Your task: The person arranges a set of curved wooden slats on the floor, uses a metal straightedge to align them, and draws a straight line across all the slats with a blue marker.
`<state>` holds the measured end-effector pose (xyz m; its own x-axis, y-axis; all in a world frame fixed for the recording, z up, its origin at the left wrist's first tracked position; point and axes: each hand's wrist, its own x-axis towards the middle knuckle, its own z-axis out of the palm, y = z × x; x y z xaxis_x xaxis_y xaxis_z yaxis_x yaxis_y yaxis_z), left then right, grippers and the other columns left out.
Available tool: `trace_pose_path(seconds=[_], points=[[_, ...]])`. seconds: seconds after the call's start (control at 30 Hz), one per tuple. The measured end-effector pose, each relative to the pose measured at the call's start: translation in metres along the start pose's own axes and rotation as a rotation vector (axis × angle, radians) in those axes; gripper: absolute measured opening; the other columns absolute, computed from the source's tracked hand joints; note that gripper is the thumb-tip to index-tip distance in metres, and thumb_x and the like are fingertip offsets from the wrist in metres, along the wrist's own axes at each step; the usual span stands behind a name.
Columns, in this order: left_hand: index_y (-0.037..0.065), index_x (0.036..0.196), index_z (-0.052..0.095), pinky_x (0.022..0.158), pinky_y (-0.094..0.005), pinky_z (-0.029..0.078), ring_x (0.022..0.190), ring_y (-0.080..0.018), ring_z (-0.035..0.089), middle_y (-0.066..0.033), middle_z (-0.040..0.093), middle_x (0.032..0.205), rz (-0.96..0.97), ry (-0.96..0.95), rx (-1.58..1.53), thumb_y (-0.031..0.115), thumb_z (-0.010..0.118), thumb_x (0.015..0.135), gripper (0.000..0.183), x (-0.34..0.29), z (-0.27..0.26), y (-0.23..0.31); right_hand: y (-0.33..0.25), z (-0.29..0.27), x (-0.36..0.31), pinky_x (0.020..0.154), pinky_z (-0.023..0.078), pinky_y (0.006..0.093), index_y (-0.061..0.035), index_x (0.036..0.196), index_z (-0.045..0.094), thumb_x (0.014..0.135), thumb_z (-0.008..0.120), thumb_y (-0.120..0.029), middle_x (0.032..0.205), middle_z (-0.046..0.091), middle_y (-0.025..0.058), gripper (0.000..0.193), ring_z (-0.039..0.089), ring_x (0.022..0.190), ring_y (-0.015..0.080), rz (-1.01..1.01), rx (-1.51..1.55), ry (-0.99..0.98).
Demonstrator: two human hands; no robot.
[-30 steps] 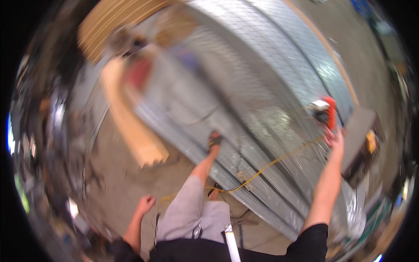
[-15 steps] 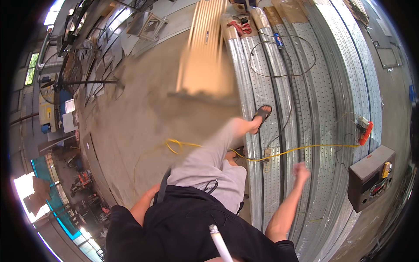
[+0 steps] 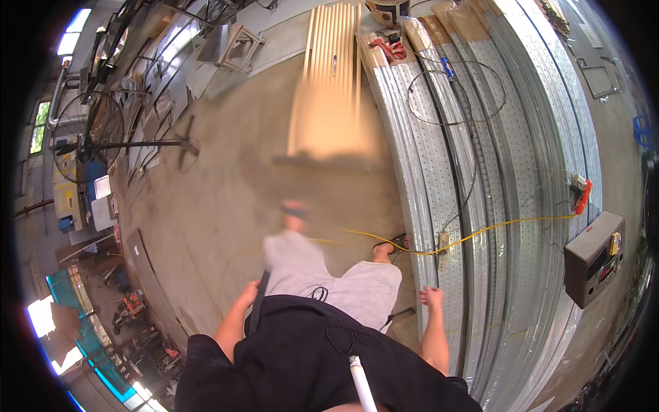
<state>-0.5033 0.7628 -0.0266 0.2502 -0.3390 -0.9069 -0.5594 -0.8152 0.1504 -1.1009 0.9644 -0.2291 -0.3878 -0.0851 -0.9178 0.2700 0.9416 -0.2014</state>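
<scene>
My right hand [image 3: 432, 297] hangs beside the left edge of the stacked galvanised steel profiles [image 3: 473, 288]. Its fingers are curled in, with nothing showing in them. My left hand [image 3: 248, 295] is low at my left hip, against a dark strap [image 3: 259, 302], and its fingers are mostly hidden. A lit-looking white cigarette [image 3: 362, 384] juts up from the lower edge, touched by neither hand. My left foot [image 3: 294, 214] is blurred over the concrete floor; the right foot [image 3: 386, 248], in a dark sandal, is next to the steel stack.
Ahead lies a stack of tan ribbed panels [image 3: 331, 117], its near end blurred. A yellow cord [image 3: 480, 235] crosses the steel to a red-and-white power strip [image 3: 583, 197]. Beyond the stack stands a speaker box [image 3: 594, 257]. A black cable loop [image 3: 412, 93] and red gloves [image 3: 389, 49] rest on the profiles.
My left foot has come off the steel profiles and swung left over the floor. My right hand has moved left, from above the steel to its edge. The left hand stays at my hip.
</scene>
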Motion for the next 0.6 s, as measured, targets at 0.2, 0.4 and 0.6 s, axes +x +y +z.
trace_pose_path(seconds=[0.2,0.4,0.6], points=[[0.008,0.101,0.069,0.058,-0.0296,0.049,0.068,-0.0089,0.055,0.0011,0.058,0.073,0.057,0.070,-0.223,0.022,0.049,0.100,0.024,0.085,-0.122,-0.024,-0.023,0.074,-0.037,0.041,0.046,0.0299,0.0016,0.096,0.065,0.090,0.059,-0.017,0.075,0.071,0.0130,0.021,0.064,0.052,0.0175,-0.124,0.093,0.262],[0.011,0.107,0.068,0.058,-0.0302,0.049,0.063,-0.0086,0.052,0.0040,0.054,0.071,0.109,-0.149,-0.063,0.050,0.050,0.100,0.043,0.182,-0.286,0.023,0.042,0.297,-0.175,0.041,0.049,0.0381,0.0044,0.071,0.065,0.085,0.061,-0.017,0.058,0.062,0.0151,0.025,0.062,0.046,0.0251,0.084,-0.074,0.145],[0.006,0.112,0.065,0.063,-0.0376,0.056,0.075,-0.0177,0.063,-0.0066,0.068,0.088,0.105,-0.386,0.117,0.021,0.064,0.089,0.027,0.220,-0.358,0.044,-0.023,0.471,-0.239,0.053,0.054,0.0388,0.0132,0.098,0.065,0.083,0.066,-0.013,0.081,0.070,0.0215,0.030,0.070,0.066,0.0275,0.103,-0.271,0.020]])
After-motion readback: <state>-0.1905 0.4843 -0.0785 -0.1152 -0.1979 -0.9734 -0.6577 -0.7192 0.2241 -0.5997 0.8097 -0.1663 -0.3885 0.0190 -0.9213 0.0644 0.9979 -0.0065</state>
